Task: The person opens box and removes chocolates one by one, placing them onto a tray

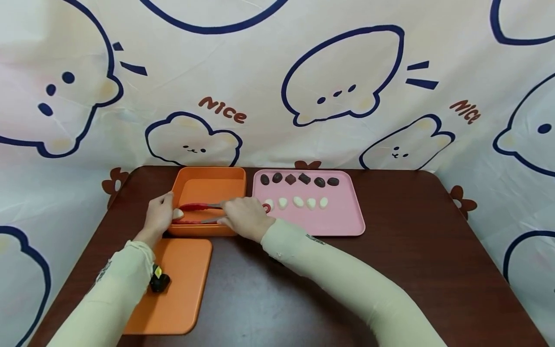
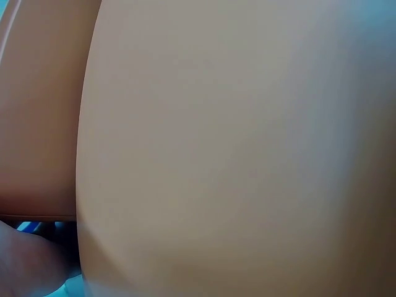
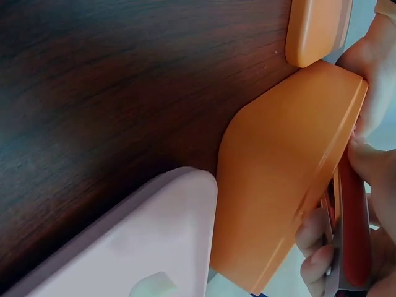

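An orange box point(image 1: 208, 192) stands at the back left of the table. My left hand point(image 1: 158, 215) grips its left wall near the front corner, fingers at the rim. With my right hand point(image 1: 246, 215) I hold a pair of red-tipped tongs point(image 1: 196, 206) low over the box, tips pointing left. A white chocolate point(image 1: 178, 213) shows between the tong tips, close beside my left hand. In the right wrist view my right fingers wrap the red tong handle point(image 3: 355, 226) above the box wall point(image 3: 278, 148). Orange surfaces point(image 2: 210, 136) fill most of the left wrist view.
Right of the box lies a pink tray point(image 1: 342, 219) with a row of dark chocolates point(image 1: 290, 179) and a row of white ones point(image 1: 297, 201). An orange lid point(image 1: 182, 289) lies in front of the box, partly under my left sleeve. A printed curtain hangs behind the table.
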Tool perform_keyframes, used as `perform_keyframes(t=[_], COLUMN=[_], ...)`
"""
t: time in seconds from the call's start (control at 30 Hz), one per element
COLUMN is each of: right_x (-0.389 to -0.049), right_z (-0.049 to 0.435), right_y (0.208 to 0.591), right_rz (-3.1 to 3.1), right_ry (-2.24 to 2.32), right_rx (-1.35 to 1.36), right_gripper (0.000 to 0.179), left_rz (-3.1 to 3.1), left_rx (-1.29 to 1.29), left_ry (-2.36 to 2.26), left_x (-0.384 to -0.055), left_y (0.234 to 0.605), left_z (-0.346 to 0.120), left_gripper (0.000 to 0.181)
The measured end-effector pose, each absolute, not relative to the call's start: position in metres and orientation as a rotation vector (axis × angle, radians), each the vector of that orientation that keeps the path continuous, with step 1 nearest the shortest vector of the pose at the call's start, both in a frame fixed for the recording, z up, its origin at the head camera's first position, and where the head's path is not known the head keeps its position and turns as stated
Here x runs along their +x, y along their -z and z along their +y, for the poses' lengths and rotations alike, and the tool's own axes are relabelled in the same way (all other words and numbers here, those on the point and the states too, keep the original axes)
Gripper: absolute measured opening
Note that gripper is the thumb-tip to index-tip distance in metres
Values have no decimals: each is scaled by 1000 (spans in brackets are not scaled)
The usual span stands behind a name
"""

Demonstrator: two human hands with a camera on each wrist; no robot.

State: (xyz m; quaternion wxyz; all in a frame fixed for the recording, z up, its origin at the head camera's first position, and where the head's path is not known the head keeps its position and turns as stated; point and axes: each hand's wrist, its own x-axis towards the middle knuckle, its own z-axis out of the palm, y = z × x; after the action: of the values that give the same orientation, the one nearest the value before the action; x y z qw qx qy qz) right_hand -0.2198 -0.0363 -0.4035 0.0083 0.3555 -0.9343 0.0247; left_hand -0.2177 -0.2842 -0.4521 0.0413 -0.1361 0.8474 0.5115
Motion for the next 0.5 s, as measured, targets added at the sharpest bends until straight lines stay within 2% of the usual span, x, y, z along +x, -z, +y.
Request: perform_keyframes(t=[0.37,0.5], right_x=[-218,-216], right_z=[-44,-42], right_y=[403,405], right_rz=[-2897,-2880], right_ry=[34,9], right_rx=[1124,1101], right_gripper=[33,33], left_rz=[2600,2603], left_rx=[-444,-451], left_ry=[-1560,-1568], left_x=[-219,-219], left_y=[453,453], left_z=[-283,-283], left_gripper=[69,63])
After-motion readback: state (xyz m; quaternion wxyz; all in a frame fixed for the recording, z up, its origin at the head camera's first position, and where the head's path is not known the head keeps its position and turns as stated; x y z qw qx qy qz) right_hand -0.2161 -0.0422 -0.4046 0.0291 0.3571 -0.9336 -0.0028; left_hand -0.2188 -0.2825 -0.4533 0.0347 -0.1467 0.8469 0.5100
